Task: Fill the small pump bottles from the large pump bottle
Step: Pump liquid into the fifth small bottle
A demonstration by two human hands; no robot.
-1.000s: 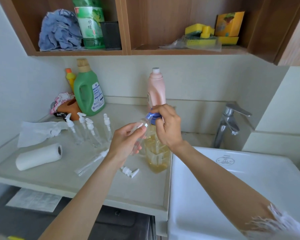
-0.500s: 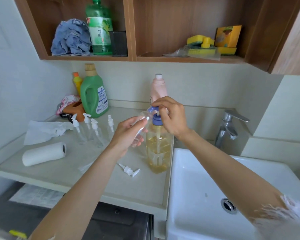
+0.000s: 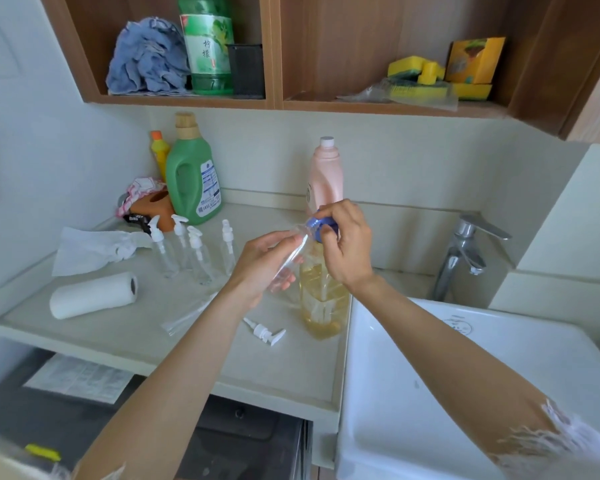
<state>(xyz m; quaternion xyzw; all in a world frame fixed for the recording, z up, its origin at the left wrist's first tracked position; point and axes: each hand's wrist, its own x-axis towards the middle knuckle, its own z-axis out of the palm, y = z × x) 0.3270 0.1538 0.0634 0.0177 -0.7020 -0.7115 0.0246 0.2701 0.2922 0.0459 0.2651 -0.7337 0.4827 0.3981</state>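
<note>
At centre frame I see the large pump bottle (image 3: pixel 323 299) of amber liquid standing at the counter (image 3: pixel 174 344) edge beside the sink (image 3: pixel 465 375), likely so drips fall there. My right hand (image 3: pixel 347 247) curls over its blue pump head (image 3: pixel 321 225), ready to press. My left hand (image 3: pixel 267 268) clasps a clear small bottle (image 3: pixel 290 261), tilted so its mouth meets the nozzle. Four capped small bottles (image 3: pixel 196 254) wait at centre left; a loose pump cap (image 3: pixel 265 332) lies below. The upper-left green shelf bottle (image 3: pixel 207 46) reads 柠檬.

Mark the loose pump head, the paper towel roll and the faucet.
loose pump head (image 3: pixel 264 331): head view, on its white collar.
paper towel roll (image 3: pixel 90 295): head view, mid side of the roll.
faucet (image 3: pixel 459 247): head view, on the metal body.
</note>
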